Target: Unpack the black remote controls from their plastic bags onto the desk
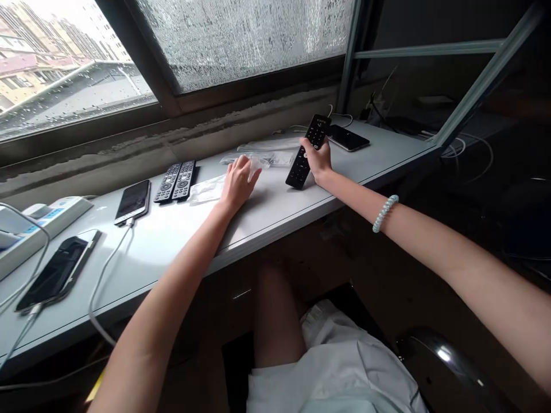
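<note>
My right hand (317,158) is closed around a black remote control (300,166), held tilted above the desk, its buttons facing me. My left hand (239,182) is low over the desk, fingers curled on a crinkled clear plastic bag (258,164); some of the film shows between thumb and forefinger. Under and left of that hand lies another clear plastic sleeve (207,190). Two dark remotes with grey buttons, a left one (167,182) and a right one (184,180), lie side by side farther left. More flat clear bags (279,143) are behind my hands.
A smartphone (348,137) lies behind the held remote. On the left are a phone on a cable (133,201), another plugged-in phone (60,269) and a white power strip (64,209). The desk's front edge (267,236) runs before my lap; a metal frame (469,103) stands at right.
</note>
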Demonstrator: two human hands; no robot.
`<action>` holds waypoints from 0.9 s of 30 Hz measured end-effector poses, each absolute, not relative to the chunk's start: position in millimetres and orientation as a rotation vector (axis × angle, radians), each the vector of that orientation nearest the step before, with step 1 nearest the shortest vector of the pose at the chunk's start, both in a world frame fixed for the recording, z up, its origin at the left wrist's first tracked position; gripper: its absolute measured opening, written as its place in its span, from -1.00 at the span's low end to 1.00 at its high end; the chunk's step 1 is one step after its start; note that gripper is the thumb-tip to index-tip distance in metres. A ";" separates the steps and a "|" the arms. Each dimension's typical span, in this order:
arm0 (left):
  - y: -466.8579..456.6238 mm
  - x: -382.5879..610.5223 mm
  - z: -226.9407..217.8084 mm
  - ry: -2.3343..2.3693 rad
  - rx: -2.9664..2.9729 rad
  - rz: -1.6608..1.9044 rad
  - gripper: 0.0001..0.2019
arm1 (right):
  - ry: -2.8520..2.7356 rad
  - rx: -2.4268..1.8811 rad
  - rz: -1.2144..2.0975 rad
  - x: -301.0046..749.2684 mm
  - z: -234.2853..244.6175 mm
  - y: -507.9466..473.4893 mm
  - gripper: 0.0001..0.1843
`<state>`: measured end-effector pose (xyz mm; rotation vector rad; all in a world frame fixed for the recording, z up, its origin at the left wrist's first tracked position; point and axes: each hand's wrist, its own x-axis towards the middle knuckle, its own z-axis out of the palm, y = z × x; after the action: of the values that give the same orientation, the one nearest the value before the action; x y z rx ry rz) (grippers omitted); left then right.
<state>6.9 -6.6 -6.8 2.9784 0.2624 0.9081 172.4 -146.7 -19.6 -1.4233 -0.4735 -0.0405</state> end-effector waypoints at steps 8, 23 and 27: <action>-11.2 -11.8 -9.4 0.318 2.911 0.931 -0.67 | -0.354 -1.419 0.033 156.5 -15.6 -173.0 -0.71; -16.5 -31.6 -13.1 0.568 2.828 0.991 -0.61 | -0.547 -1.551 0.170 160.6 -17.5 -165.7 -0.70; -20.4 -35.3 -12.1 0.726 2.714 1.152 -0.65 | -0.544 -1.577 0.123 166.4 -21.0 -159.7 -0.76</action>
<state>-35.3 -20.4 -12.1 2.7140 0.7260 1.1525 166.4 -159.7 -21.0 -1.5766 -0.5444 0.1226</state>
